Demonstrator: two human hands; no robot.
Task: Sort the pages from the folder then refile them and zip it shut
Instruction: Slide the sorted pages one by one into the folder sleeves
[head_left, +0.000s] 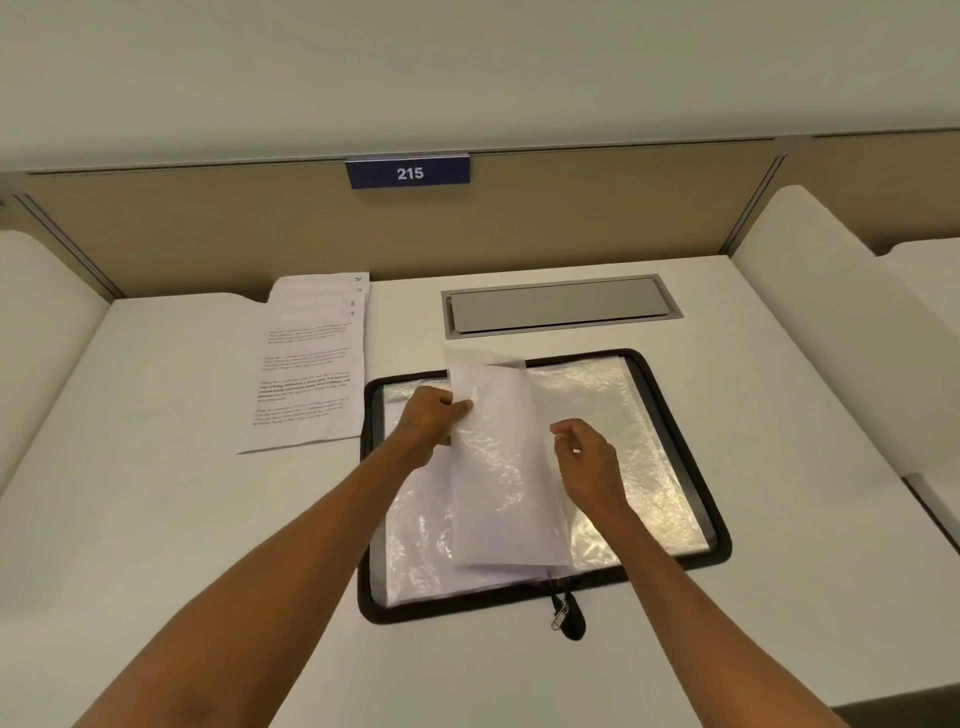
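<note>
Two hands pinch one plastic sleeve (498, 467): left hand (428, 415) its left edge, right hand (587, 457) its right, over the open folder (675, 441) on the white desk (156, 493); loose pages (311, 364) lie beside it, partition (208, 228) behind

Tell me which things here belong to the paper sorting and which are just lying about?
Part of the job: folder, sheet held by the left hand, stack of pages, zip pull.
Just lying about: number sign, grey desk hatch.

Pages (311, 364) seemingly crowd folder's (661, 415) left side.
</note>
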